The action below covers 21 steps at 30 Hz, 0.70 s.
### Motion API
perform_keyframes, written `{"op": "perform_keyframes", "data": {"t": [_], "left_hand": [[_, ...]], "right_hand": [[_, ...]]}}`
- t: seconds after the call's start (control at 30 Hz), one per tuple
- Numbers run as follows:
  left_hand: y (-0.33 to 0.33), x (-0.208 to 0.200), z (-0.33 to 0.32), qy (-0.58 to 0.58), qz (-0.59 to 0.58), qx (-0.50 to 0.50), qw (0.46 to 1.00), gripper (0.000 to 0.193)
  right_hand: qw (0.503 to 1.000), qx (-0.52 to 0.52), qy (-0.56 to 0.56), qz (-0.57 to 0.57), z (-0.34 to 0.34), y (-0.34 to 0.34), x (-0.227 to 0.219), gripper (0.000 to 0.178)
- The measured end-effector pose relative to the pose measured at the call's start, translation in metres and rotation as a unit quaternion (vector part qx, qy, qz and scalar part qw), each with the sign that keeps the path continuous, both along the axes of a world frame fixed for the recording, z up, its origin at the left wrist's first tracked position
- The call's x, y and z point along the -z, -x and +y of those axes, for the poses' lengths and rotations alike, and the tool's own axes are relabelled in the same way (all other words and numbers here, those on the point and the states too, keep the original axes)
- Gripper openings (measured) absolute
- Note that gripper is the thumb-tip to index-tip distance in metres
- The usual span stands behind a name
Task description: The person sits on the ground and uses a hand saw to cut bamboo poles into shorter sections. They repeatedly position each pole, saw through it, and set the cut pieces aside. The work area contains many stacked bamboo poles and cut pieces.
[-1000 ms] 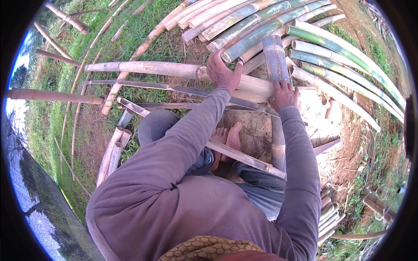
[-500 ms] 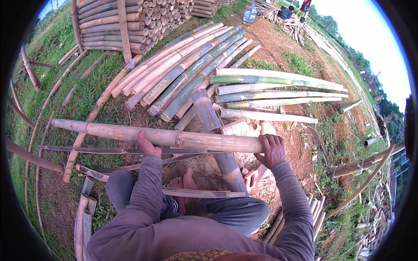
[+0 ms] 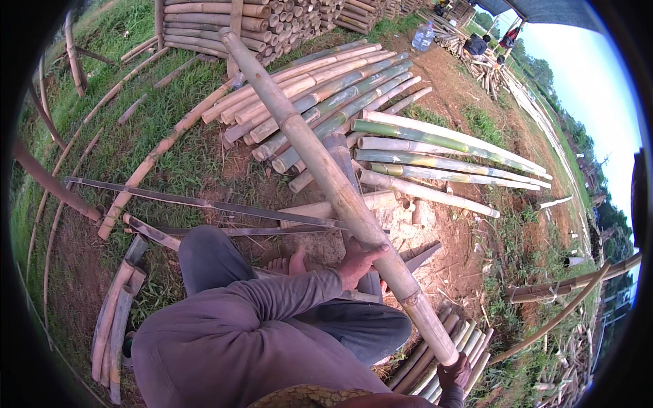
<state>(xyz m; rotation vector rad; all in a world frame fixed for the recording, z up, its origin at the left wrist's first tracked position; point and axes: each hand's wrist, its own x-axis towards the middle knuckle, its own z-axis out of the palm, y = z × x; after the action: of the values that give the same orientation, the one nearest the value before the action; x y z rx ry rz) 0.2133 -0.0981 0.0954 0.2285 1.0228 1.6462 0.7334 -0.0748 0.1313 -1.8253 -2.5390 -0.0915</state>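
A long pale bamboo pole (image 3: 326, 170) slants across the view, its far end up by the stacked bamboo and its near end low on the right. My left hand (image 3: 360, 262) is closed round it below the middle, over my bent knee. At the near end my right hand (image 3: 454, 371) grips the pole, its palm partly hidden by the cut end. Under the pole, beside my left hand, a grey saw blade (image 3: 423, 257) sticks out; its handle is mostly covered. A dark split bamboo strip (image 3: 204, 202) lies to the left of the pole.
Cut bamboo poles (image 3: 313, 102) lie in a row ahead, with green and white ones (image 3: 449, 143) to their right. A tall bamboo stack (image 3: 218, 27) stands behind. Shorter pieces (image 3: 469, 340) lie near my right hand, others (image 3: 115, 326) at left. A water bottle (image 3: 422, 37) stands far off.
The pole has swung from lying crosswise to slanting, far end up and near end down toward me. My left hand moved right and down; my right hand moved down with the near end.
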Motion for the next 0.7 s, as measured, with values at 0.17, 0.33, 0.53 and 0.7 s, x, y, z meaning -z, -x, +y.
{"op": "perform_keyframes", "data": {"t": [0.17,0.33,0.53,0.7], "left_hand": [[0.004,0.010,0.054,0.016,0.121,0.017,0.992,0.079],[0.068,-0.027,0.113,-0.013,0.144,-0.004,0.989,0.075],[0.193,-0.015,0.163,0.012,0.346,-0.006,0.938,0.085],[0.219,-0.032,0.038,0.037,0.546,0.134,0.826,0.097]], "right_hand": [[0.994,0.048,0.091,0.030,-0.063,0.019,-0.015,0.081],[0.941,0.004,0.268,0.208,-0.074,0.129,-0.036,0.073],[0.668,0.044,0.512,0.538,-0.029,0.307,0.012,0.056],[0.512,0.085,0.576,0.632,-0.010,0.474,0.041,0.041]]}}
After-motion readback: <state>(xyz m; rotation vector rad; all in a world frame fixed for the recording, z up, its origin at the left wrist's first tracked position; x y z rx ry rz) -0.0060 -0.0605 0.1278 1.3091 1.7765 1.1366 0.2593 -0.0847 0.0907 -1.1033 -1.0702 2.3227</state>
